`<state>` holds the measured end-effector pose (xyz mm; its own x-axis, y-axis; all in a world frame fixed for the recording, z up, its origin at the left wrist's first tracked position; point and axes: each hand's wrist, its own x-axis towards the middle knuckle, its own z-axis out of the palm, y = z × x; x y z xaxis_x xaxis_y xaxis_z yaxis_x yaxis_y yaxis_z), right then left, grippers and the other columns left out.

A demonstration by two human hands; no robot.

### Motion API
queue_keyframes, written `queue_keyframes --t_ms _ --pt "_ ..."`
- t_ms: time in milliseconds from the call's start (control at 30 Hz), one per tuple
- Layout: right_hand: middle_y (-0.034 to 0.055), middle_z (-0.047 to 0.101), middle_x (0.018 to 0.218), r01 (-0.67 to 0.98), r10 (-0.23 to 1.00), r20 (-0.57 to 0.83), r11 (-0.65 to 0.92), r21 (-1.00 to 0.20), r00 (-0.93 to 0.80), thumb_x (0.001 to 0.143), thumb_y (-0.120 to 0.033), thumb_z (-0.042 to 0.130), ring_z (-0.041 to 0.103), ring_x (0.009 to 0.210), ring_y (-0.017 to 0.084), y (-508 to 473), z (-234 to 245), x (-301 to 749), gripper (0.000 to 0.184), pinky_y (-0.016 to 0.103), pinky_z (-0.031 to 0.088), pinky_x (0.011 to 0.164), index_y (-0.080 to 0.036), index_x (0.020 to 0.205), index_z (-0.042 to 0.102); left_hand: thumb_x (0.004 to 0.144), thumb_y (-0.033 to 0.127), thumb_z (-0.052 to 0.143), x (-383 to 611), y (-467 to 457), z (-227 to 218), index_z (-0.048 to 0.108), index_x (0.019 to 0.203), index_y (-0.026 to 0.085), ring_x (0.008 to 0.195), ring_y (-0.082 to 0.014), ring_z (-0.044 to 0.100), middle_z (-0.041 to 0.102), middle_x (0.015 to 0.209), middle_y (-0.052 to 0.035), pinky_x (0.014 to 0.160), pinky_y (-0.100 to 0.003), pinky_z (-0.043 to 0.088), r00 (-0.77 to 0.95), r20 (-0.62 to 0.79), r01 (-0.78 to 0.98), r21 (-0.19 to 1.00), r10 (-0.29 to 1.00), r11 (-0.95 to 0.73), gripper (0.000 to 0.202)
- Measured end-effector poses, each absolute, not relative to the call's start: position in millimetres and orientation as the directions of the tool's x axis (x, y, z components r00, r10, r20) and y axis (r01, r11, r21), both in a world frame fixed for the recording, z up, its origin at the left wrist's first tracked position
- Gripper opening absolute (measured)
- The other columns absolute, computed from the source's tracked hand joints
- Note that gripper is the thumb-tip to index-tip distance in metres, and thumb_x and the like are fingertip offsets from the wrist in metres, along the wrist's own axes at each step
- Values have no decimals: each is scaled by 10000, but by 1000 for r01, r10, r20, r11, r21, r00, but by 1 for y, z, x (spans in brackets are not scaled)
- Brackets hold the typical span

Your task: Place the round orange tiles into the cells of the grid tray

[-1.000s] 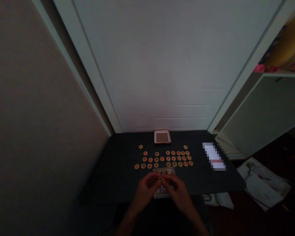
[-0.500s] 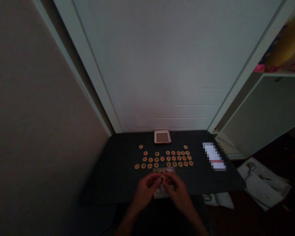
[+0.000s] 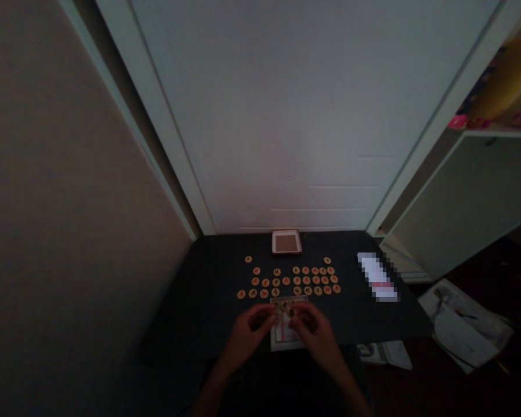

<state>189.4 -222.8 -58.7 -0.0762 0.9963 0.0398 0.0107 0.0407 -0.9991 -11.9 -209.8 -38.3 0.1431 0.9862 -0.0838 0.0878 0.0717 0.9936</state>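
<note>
My right hand [image 3: 316, 327] pinches a round Chinese chess piece [image 3: 292, 313] between thumb and fingertips, above a shallow box [image 3: 289, 348] at the table's near edge. On the box's other side, my left hand [image 3: 252, 329] has its thumb and fingers curled close together. A small pale shape shows at its fingertips, too dim to make out. Inside the box, several pieces [image 3: 285, 304] line the far end, and a white sheet with pink marks [image 3: 286, 332] shows below them. Beyond the hands, several chess pieces [image 3: 286, 281] with red or dark characters lie in loose rows.
The dark table [image 3: 200, 313] stands against a white door panel [image 3: 286, 116]. An open box lid [image 3: 287, 252] lies at its back edge. A blurred-out phone-like object [image 3: 378, 277] rests at the right. White items [image 3: 466, 324] lie on the floor to the right.
My hands have moved apart, the left one leftward, showing more of the box. The chess piece held between both hands is now at my right fingertips.
</note>
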Motion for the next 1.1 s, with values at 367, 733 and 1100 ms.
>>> queue_keyframes --t_ms 367,733,1100 --pt "54 740 884 -112 996 -42 -51 -992 -81 823 -535 712 715 841 240 -219 -51 189 363 327 556 725 -209 977 664 877 291 665 -25 -215 -56 716 1103 279 1074 -226 650 696 1141 -49 976 -378 508 251 152 475 841 956 -259 232" --pt "-2 714 751 -166 983 -85 -112 -980 -162 807 -465 748 687 711 185 -220 -54 180 324 265 507 628 -224 940 576 873 286 676 -27 -217 -63 697 1136 295 1088 -223 641 654 1162 -39 978 -367 512 276 158 539 791 948 -289 264" --pt "61 733 927 1 979 -66 -67 -998 -192 836 -463 686 713 818 229 -216 -52 177 329 326 557 720 -209 1044 672 893 289 652 -27 -217 -60 689 1158 296 1060 -209 650 664 1134 -37 957 -346 523 281 150 544 789 948 -286 267"
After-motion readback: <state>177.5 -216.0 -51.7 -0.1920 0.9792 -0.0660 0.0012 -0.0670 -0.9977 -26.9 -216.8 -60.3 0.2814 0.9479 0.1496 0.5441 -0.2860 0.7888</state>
